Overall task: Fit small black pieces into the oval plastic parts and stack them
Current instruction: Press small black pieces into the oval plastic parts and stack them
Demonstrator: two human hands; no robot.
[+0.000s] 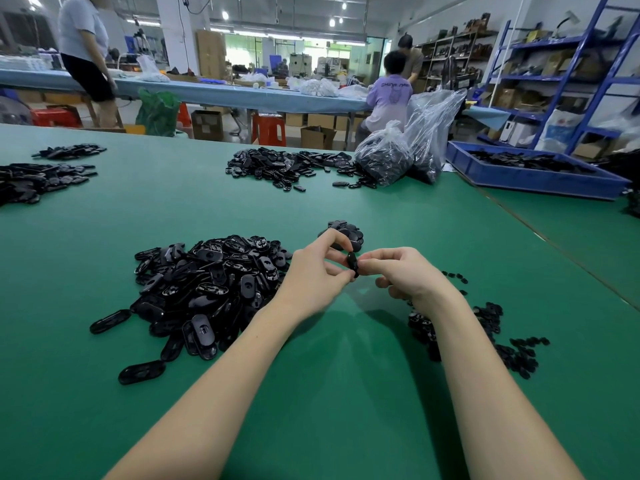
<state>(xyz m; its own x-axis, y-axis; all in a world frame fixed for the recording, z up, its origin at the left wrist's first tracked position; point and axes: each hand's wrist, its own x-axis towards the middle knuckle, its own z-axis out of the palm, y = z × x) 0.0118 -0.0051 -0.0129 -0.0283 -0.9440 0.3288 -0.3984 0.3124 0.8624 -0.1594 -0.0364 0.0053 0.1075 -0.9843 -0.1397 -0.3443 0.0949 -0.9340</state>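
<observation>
a black oval part [352, 264] was held on edge above the green counter [311, 393], pinched between both hands. the left hand [318, 271] had its grip clamped on it with thumb and fingers curled around its near and top edges; the right hand [401, 275] pinched its other side with fingertips. left of the oval part lay a big heap of oval parts [204, 289]. just behind it sat a small stack [346, 232]. right of it, small black pieces [498, 341] were scattered. far behind it stood clear bags [405, 154] and a blue tray [533, 178].
</observation>
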